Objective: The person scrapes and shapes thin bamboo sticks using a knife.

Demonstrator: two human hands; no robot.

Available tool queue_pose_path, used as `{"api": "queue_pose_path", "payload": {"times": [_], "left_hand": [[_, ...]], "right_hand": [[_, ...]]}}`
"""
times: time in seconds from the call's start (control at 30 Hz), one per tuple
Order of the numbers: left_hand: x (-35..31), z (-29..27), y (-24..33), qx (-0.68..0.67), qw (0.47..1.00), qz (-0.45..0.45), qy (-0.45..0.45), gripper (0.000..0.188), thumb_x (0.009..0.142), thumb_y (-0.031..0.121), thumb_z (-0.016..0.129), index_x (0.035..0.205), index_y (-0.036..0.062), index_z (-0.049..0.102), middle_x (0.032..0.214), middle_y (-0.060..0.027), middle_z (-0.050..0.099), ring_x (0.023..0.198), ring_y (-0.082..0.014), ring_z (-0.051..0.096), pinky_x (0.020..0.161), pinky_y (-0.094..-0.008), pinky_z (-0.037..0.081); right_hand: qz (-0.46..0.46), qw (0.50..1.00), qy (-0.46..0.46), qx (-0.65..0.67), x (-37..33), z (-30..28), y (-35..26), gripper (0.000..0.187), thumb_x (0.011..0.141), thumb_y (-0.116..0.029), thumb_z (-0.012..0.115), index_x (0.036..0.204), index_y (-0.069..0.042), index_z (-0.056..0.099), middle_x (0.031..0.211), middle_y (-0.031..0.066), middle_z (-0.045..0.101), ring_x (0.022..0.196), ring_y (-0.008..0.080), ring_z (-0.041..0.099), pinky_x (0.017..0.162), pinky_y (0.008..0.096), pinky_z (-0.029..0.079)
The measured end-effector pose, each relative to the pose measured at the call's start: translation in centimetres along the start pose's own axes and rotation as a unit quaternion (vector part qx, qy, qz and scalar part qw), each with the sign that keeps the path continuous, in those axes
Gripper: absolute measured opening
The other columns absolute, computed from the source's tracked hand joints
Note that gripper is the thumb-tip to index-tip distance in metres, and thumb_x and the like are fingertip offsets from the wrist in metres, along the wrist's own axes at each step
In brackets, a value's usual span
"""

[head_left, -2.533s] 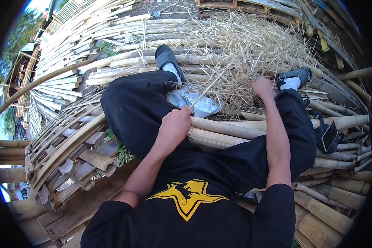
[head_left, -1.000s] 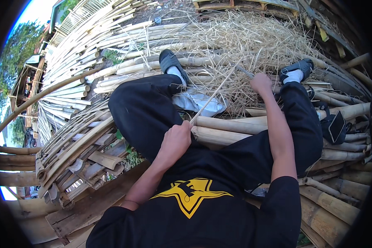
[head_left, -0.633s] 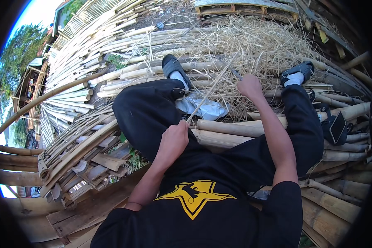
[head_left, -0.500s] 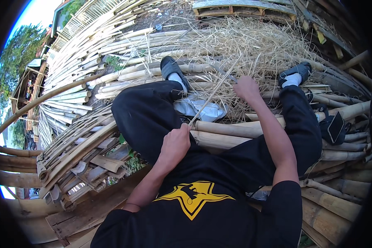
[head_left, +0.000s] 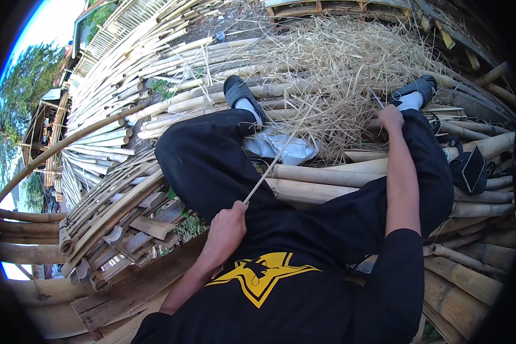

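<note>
My left hand (head_left: 228,230) is closed by my hip around the near end of a thin bamboo strip (head_left: 275,162). The strip slants up and away to the right, and its far end is lost among pale shavings. Beside my right shin, my right hand (head_left: 391,118) is closed on a knife; its narrow blade (head_left: 376,97) points away to the upper left, while the handle is hidden in my fist. Blade and strip are well apart. Below the strip's middle, a white plastic sack (head_left: 289,150) lies between my legs.
A heap of bamboo shavings (head_left: 350,63) spreads between and beyond my feet. Bamboo poles (head_left: 321,175) lie under me and all around. Split slats (head_left: 120,229) are stacked at left, where a curved pole (head_left: 69,140) arches. A phone (head_left: 473,169) rests at right.
My right hand has swung right with the knife, away from the strip toward my right shin. My left hand has drawn back toward me and slightly left, pulling the strip along.
</note>
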State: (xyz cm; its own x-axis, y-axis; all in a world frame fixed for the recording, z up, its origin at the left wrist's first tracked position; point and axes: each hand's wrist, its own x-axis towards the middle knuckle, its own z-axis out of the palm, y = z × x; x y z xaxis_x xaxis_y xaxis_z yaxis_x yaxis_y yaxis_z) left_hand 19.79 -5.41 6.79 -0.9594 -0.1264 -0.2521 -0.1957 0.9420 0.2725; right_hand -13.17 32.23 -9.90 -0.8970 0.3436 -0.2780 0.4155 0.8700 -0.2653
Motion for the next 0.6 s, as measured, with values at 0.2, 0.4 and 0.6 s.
{"api": "queue_pose_path", "payload": {"times": [0.2,0.4,0.6], "left_hand": [[6.7,-0.5,0.0,-0.235,0.970,0.046,-0.044,0.031,0.098,0.025,0.045,0.078,0.0012,0.050,0.055,-0.0110,0.048,0.042,-0.0260,0.044,0.043,-0.0349,0.037],[9.6,-0.8,2.2,-0.621,0.745,-0.054,-0.236,0.033,0.101,0.031,0.040,0.084,0.0051,0.051,0.056,0.0074,0.031,0.042,-0.0007,0.024,0.037,-0.0174,0.021],[13.7,-0.7,4.3,-0.637,0.749,-0.008,-0.183,0.035,0.101,0.032,0.039,0.087,0.0036,0.053,0.067,0.0052,0.038,0.042,-0.0007,0.026,0.037,-0.0179,0.023]], "right_hand": [[-0.056,0.996,-0.003,0.063,-1.8,-0.8,-6.2,0.042,0.081,-0.029,0.053,0.103,0.005,0.063,0.108,0.0278,0.061,0.104,0.0414,0.059,0.089,0.0460,0.047],[-0.145,0.970,0.001,0.195,-4.0,-1.8,-11.9,0.040,0.080,-0.034,0.059,0.090,0.005,0.065,0.086,0.0244,0.066,0.081,0.0361,0.065,0.072,0.0427,0.050],[-0.120,0.891,-0.110,0.423,-9.7,-6.6,-13.7,0.035,0.086,-0.034,0.058,0.070,-0.003,0.060,0.054,0.0028,0.049,0.044,0.0116,0.043,0.044,0.0302,0.034]]}}
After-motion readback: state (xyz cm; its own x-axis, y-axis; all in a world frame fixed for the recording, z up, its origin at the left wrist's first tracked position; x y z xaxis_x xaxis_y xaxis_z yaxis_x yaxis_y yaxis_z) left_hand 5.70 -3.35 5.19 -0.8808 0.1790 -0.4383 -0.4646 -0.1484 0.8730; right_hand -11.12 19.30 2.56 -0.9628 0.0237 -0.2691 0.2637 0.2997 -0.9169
